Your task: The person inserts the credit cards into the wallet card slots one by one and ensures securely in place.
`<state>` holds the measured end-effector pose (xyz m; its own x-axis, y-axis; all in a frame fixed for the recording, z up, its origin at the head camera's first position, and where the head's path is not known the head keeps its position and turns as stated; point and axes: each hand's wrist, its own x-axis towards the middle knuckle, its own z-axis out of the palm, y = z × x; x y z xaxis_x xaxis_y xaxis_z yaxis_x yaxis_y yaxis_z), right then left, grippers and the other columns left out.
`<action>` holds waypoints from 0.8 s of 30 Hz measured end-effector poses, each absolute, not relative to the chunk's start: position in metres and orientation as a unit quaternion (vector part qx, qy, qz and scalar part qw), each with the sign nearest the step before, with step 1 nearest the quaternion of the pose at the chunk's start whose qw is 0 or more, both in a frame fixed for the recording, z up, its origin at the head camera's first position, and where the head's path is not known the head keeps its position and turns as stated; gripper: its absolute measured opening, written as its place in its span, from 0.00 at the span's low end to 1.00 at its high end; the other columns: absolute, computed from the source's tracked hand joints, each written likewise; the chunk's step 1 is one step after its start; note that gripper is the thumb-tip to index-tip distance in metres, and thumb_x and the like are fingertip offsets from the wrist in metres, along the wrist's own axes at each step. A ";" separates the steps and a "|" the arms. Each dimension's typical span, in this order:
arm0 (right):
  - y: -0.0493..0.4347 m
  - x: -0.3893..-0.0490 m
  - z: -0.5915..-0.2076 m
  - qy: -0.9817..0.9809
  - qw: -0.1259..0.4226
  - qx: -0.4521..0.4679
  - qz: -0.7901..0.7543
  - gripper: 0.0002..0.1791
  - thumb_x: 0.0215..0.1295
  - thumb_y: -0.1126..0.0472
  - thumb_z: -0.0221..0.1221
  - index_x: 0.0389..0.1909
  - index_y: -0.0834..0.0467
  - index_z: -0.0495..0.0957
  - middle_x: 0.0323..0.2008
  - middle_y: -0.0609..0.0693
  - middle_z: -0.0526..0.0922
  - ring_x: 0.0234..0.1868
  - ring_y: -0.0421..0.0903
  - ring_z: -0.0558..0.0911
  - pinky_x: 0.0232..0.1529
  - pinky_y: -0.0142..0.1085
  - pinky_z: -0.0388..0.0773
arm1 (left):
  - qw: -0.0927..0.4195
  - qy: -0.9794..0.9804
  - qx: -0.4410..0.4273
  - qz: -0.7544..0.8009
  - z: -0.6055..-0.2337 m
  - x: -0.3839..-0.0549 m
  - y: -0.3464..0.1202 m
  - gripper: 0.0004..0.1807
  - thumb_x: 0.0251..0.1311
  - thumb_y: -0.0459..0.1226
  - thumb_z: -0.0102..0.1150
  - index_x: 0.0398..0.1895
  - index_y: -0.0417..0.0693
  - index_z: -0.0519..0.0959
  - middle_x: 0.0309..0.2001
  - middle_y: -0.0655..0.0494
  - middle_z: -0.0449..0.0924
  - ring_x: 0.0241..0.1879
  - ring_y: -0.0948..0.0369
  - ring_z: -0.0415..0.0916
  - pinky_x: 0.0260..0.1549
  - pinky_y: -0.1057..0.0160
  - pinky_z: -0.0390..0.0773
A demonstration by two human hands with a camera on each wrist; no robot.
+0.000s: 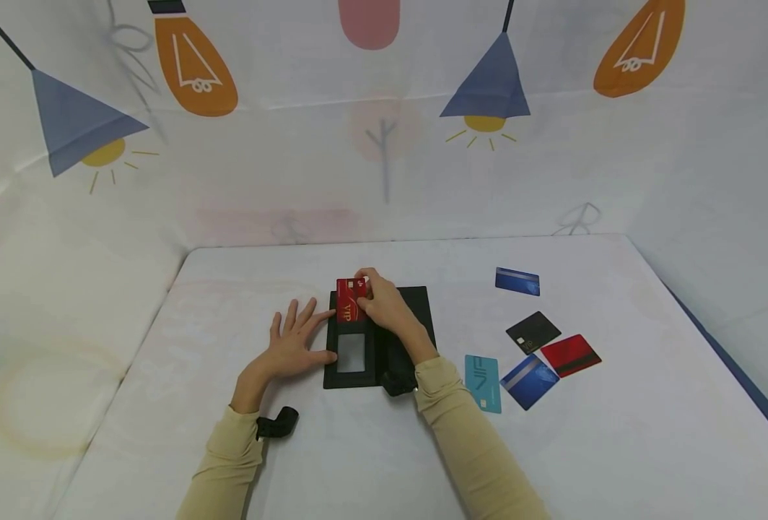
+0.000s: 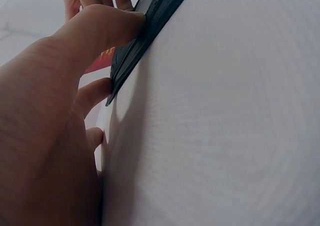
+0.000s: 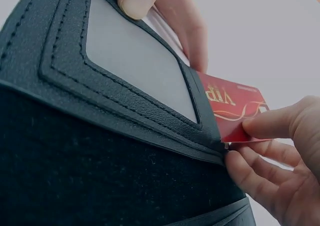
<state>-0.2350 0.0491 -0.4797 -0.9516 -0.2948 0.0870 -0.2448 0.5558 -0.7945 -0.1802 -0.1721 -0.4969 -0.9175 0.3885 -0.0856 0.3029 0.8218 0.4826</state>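
We count six cards, one wallet and two hands. Five cards lie on the white table, right of the wallet: two blue, the far blue card by itself and the near blue card lower down; one black card; one red striped card; one teal card beside the right sleeve. The sixth, a red VIP card, is at the wallet, its lower end meeting the panel edge above the window, its upper end jutting past the wallet's top. How deep it sits, we cannot tell.

Left hand: fingers spread apart, thumb and index finger touching the wallet's left edge. Right hand: reaching over the wallet's other half, thumb on the VIP card's face, fingers behind, pinching it.

Wallet black, opened out, grained, with stitching round a rectangular, rounded-corner window of cloudy, see-through sheet. VIP card smooth, with gold lettering and curving gold lines. Both sleeves tan; we note a black device at each wrist.
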 end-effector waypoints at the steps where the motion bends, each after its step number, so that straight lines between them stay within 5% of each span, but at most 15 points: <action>1: 0.049 -0.235 -0.480 0.882 0.028 -0.154 -0.445 0.24 0.69 0.66 0.56 0.65 0.57 0.64 0.44 0.57 0.80 0.41 0.50 0.79 0.49 0.45 0.81 | 0.090 0.950 0.182 0.236 -0.497 -0.180 -0.172 0.45 0.56 0.55 0.63 0.76 0.56 0.59 0.80 0.42 0.37 0.77 0.39 0.22 0.67 0.33 0.22; 24: 0.053 -0.236 -0.480 0.907 0.043 -0.167 -0.384 0.23 0.68 0.63 0.61 0.62 0.58 0.70 0.55 0.58 0.73 0.51 0.52 0.73 0.61 0.47 0.73 | 0.086 0.950 0.178 0.243 -0.499 -0.181 -0.173 0.45 0.55 0.56 0.64 0.75 0.57 0.60 0.80 0.42 0.38 0.77 0.39 0.22 0.67 0.33 0.23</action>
